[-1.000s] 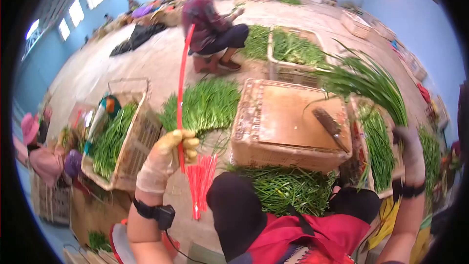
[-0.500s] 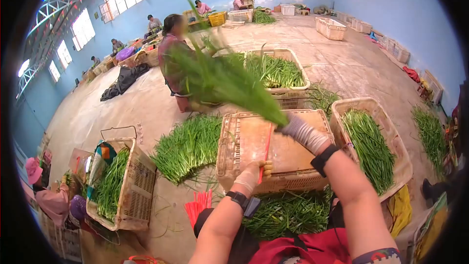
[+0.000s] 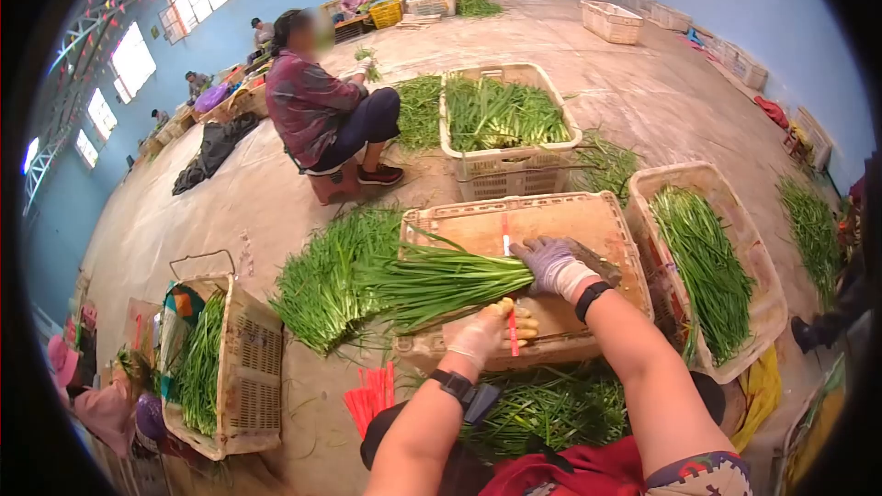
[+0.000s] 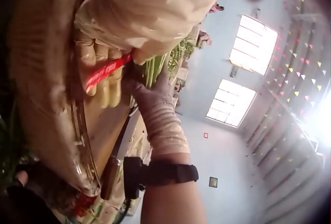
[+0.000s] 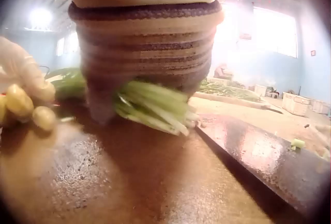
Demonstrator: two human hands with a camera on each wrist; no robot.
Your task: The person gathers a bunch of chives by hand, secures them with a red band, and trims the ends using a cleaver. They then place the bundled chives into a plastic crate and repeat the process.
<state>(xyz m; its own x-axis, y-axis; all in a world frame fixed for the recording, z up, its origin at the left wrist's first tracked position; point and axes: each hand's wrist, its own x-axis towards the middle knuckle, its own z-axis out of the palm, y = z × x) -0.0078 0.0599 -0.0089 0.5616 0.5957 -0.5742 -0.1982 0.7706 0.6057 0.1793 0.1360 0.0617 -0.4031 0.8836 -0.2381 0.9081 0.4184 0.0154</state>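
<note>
A bunch of garlic chives (image 3: 450, 280) lies across the wooden board (image 3: 551, 216) on an upturned crate, its leaves pointing left. My right hand (image 3: 553, 266), in a purple-grey glove, grips the bunch near its pale stem ends (image 5: 160, 113). A red strip (image 3: 513, 335) crosses the board beneath the chives, its far end showing beyond them. My left hand (image 3: 487, 331), in a cream glove with yellow fingertips, pinches the strip's near end, close to the bunch. In the right wrist view, a knife blade (image 5: 264, 154) lies on the board beside the stems.
A crate of chives (image 3: 781, 312) stands at the right, another crate (image 3: 248, 377) at the left. Loose chives (image 3: 326, 289) cover the floor left of the board. More red strips (image 3: 369, 395) lie by my knee. Ahead, a seated person (image 3: 317, 101) is near a full crate (image 3: 510, 154).
My right hand has brought the chives from the right side down onto the board. My left hand has carried the red strip from the left to the board, where it lies beneath them.
</note>
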